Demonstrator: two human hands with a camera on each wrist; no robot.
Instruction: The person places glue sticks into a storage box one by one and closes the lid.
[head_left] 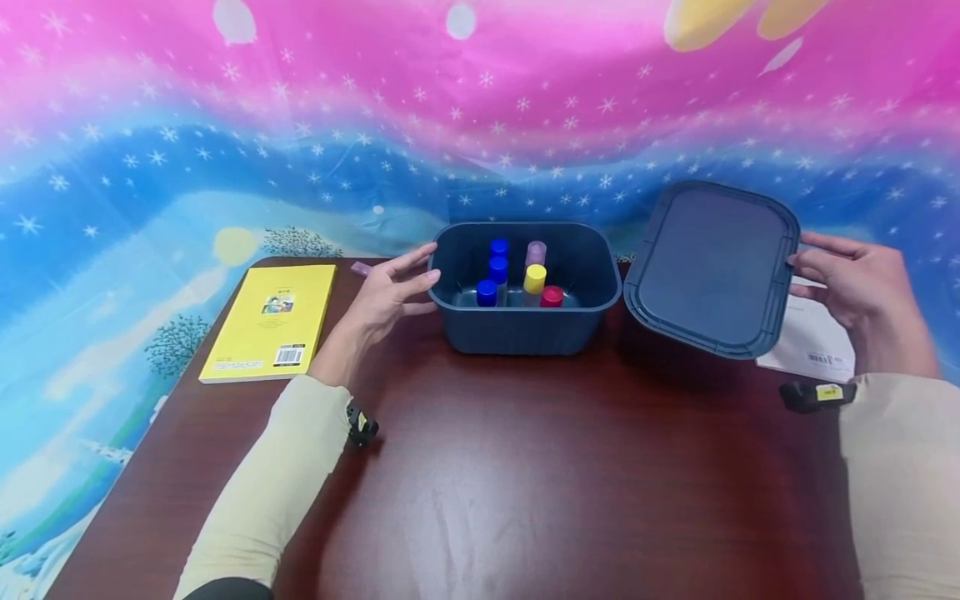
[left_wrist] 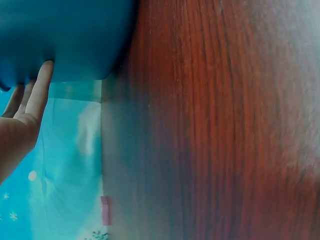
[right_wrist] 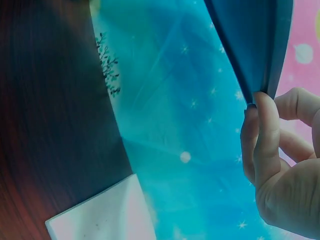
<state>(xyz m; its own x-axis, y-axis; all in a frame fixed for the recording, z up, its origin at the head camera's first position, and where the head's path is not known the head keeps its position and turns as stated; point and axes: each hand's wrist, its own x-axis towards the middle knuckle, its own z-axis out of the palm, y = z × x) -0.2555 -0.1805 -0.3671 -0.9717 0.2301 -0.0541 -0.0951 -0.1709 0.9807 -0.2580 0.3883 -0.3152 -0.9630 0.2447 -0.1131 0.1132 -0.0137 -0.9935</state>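
Note:
A dark blue-grey plastic bin stands uncovered at the back of the table. Inside it are several small clear containers with caps, among them blue caps, a yellow cap, a red cap and a pale purple one. My left hand touches the bin's left end with fairly straight fingers. To the right of the bin, my right hand pinches the edge of the matching lid, which is held up tilted above the table.
A yellow book lies at the table's left edge. Partly behind the lid and right hand is a white book. A small purple piece lies by the back edge. A patterned cloth hangs behind the dark wooden table.

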